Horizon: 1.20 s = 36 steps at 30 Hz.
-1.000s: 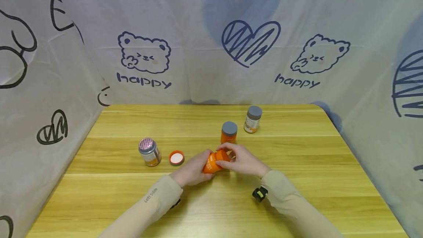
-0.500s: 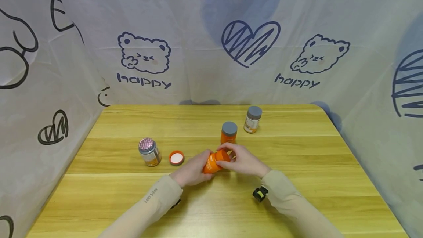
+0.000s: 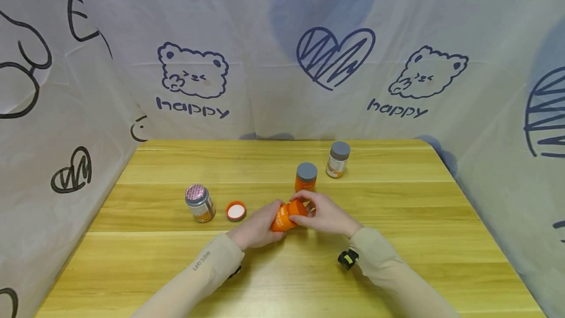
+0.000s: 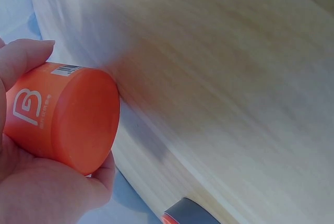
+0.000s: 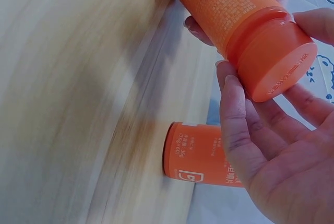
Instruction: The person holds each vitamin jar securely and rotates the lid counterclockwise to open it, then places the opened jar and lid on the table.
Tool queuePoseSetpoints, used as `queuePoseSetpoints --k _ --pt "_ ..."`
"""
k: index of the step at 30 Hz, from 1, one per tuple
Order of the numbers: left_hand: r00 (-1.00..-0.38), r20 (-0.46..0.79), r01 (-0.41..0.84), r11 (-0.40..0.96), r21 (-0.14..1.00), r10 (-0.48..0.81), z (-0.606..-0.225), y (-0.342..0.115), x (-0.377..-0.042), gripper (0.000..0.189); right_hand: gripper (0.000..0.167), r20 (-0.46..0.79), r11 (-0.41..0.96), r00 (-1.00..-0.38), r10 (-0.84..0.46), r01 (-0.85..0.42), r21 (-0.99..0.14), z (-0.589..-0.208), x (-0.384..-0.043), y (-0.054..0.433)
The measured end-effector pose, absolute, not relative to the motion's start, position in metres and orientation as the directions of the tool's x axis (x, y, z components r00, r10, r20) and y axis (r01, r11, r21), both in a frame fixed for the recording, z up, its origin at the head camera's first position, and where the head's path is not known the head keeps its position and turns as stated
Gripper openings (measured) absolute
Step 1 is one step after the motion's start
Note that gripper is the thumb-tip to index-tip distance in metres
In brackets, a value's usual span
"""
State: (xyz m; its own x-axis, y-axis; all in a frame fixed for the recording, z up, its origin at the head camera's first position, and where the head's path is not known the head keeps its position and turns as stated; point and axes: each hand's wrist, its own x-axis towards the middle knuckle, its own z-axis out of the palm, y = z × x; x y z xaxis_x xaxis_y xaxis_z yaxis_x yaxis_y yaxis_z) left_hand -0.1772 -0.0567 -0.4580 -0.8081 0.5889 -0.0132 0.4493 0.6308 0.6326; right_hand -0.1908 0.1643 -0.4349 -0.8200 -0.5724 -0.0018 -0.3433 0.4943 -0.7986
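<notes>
My left hand (image 3: 256, 228) wraps round the body of an orange pill bottle (image 3: 284, 219), which is held tilted over the middle of the table. The bottle's flat bottom (image 4: 88, 122) faces the left wrist camera. Fingers and thumb of my right hand (image 3: 327, 216) curl round its orange cap (image 5: 284, 62), which sits on the bottle's neck. Just beyond the hands stands a second orange bottle (image 3: 305, 185) with a grey lid, upright; in the right wrist view my right hand covers part of it.
Left of the hands, a grey lid (image 3: 236, 211) lies with its white inside up. Beside it stands a lidless jar (image 3: 201, 205) with a pink foil seal. Farther back on the wooden table (image 3: 397, 259) is a white jar (image 3: 337, 163) with a grey lid. Printed cloth (image 3: 265, 63) hangs behind.
</notes>
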Motion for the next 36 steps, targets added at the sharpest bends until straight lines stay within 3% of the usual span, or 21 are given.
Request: queuePoseSetpoints --k 36 --pt "-0.804 0.006 0.461 0.617 0.638 0.595 -0.4581 -0.0576 -0.177 0.049 0.042 0.02 0.461 -0.818 -0.575 -0.344 -0.818 -0.4369 -0.1897 0.1678"
